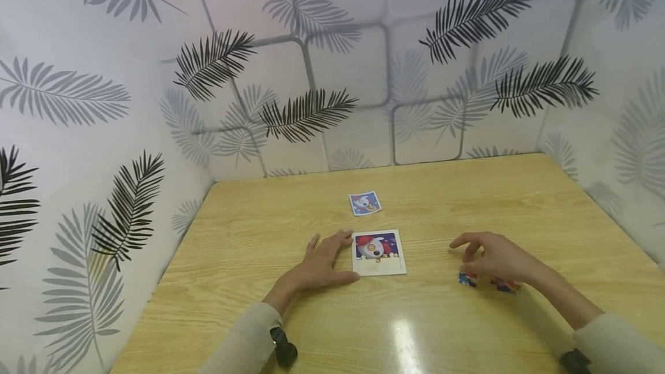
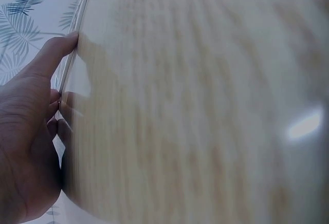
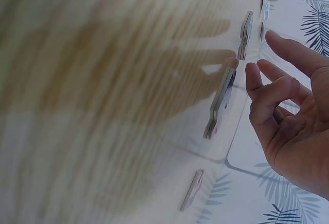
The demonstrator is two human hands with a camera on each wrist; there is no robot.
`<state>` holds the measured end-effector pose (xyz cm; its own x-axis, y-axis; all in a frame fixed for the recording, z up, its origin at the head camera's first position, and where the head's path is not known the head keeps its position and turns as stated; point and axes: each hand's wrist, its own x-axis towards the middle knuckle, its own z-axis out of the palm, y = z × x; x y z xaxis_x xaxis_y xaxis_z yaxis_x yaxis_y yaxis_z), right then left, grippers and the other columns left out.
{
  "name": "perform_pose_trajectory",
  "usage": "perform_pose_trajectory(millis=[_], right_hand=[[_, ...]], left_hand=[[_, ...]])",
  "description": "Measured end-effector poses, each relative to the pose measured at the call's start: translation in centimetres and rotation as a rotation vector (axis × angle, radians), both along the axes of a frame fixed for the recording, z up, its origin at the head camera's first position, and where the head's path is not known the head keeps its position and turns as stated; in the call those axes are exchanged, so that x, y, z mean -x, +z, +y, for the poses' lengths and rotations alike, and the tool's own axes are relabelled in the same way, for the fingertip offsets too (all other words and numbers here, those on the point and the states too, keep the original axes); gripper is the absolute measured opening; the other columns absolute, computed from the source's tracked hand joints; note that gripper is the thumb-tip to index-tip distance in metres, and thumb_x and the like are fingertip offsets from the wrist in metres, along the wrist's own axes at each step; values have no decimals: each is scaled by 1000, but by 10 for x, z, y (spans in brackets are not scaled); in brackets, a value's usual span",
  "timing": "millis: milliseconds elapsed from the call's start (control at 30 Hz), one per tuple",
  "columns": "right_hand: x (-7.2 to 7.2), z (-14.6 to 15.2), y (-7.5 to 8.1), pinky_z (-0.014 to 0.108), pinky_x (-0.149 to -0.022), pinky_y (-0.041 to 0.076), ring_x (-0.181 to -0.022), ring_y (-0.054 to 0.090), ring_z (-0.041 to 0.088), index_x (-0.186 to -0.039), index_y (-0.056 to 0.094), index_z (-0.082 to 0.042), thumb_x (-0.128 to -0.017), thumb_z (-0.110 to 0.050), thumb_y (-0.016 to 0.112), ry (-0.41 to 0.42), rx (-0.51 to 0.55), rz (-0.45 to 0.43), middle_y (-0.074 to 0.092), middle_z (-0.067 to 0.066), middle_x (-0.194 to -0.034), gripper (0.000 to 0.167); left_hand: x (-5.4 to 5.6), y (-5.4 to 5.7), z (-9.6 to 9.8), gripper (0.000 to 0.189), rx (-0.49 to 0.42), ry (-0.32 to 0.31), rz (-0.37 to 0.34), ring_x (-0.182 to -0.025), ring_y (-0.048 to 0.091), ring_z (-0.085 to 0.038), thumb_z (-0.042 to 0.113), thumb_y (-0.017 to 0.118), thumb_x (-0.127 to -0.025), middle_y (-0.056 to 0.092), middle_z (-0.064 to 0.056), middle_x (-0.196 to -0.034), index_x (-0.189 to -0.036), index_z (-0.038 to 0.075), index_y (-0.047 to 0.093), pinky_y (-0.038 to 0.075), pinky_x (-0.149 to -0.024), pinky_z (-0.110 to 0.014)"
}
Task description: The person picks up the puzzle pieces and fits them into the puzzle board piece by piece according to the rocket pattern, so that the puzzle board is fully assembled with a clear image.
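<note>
My left hand (image 1: pixel 323 264) rests at the left side of a square white-framed puzzle board (image 1: pixel 380 267). Its thumb touches the lower left corner and its fingertips meet the upper left edge. The board's upper part shows a white dog with red on its head; the lower part is bare and pale. Off to the right, my right hand (image 1: pixel 499 255) hovers with loosely bent fingers, holding nothing. Below it lie colourful puzzle pieces (image 1: pixel 467 279), partly hidden by the hand. In the right wrist view, three pieces show edge-on, one puzzle piece (image 3: pixel 220 103) nearest the fingertips.
Behind the board lies a small picture card (image 1: pixel 365 204) with a similar dog on blue. The wooden table (image 1: pixel 270 212) meets leaf-patterned walls (image 1: pixel 353 74) at the back and sides. A bright light reflection falls on the table front.
</note>
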<state>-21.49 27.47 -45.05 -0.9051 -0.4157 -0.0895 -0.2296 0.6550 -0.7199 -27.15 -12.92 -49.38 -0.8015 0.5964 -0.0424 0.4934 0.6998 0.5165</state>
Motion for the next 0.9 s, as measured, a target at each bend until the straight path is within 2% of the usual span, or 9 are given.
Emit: perform_pose_trajectory(millis=[100, 267, 400, 500, 733, 900], right_hand=[[-3, 4, 1, 22, -35, 38, -41, 40, 4, -130, 61, -7, -88, -23, 75, -1, -16, -42, 66, 9, -101, 47], [-6, 9, -1, 20, -36, 37, -40, 38, 4, -129, 62, -8, -86, -26, 78, 14, -25, -80, 66, 10, -101, 49], [-8, 9, -4, 25, -55, 50, -69, 58, 13, -128, 62, -8, -80, -26, 83, 25, -34, -56, 66, 9, -103, 54], [-10, 7, -5, 30, -71, 53, -95, 62, 21, -126, 63, -9, -77, -24, 85, 45, -36, -36, 66, 8, -104, 56], [-11, 4, -7, 23, -62, 49, -77, 59, 11, -122, 64, -9, -77, -14, 83, 85, -16, 10, 67, 4, -96, 49], [-8, 3, -9, 22, -65, 50, -77, 62, 8, -118, 67, -10, -77, -11, 81, 84, -20, 22, 68, 4, -96, 43]], left_hand=[[1, -1, 0, 88, 3, 2, 3, -156, 14, -16, 60, 68, -86, 24, 6, -166, -155, 18, 33, -7, -124, -55], [3, -4, -1, 88, 7, 2, 0, -156, 13, -15, 63, 66, -86, 23, 8, -166, -155, 20, 33, -8, -124, -53], [3, -4, -1, 87, 6, 2, 1, -156, 12, -15, 63, 67, -86, 23, 8, -167, -155, 20, 34, -8, -124, -53], [3, -4, -1, 87, 9, 1, 5, -156, 12, -15, 63, 66, -86, 22, 9, -167, -154, 20, 34, -8, -124, -54], [3, -4, -1, 86, 11, -3, 11, -156, 13, -15, 63, 66, -86, 22, 9, -167, -154, 20, 35, -7, -124, -54], [2, -3, -1, 86, 9, -1, 0, -156, 12, -15, 63, 66, -86, 22, 9, -166, -154, 20, 35, -8, -124, -53]])
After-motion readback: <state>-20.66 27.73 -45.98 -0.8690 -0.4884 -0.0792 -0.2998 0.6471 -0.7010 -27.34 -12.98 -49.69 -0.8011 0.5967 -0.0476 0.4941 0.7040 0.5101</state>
